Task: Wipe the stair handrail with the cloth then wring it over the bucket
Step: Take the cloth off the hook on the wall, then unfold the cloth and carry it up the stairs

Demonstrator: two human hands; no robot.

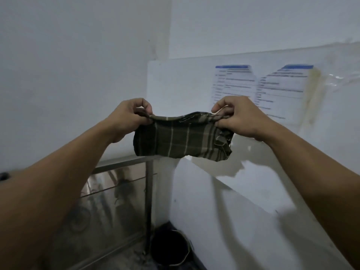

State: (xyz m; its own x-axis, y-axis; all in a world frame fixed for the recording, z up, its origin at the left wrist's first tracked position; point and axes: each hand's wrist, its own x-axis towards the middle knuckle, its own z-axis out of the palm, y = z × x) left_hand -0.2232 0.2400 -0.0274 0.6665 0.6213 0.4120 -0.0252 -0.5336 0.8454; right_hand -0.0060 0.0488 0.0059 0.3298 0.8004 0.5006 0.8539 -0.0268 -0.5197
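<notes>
A dark plaid cloth (pixel 181 139) with pale stripes hangs spread out in the air at mid-frame. My left hand (pixel 129 115) pinches its upper left corner and my right hand (pixel 236 115) pinches its upper right corner. Both arms reach forward at chest height. Below the cloth runs the metal handrail (pixel 124 163), with a vertical post (pixel 149 201) going down from its end. A dark bucket (pixel 169 248) stands on the floor in the corner, beside the foot of the post and well below the cloth.
White walls meet in a corner straight ahead. A white board (pixel 175 84) on the right wall carries two printed sheets (pixel 259 84) under plastic film. A reflective panel (pixel 109 201) fills the railing frame at lower left.
</notes>
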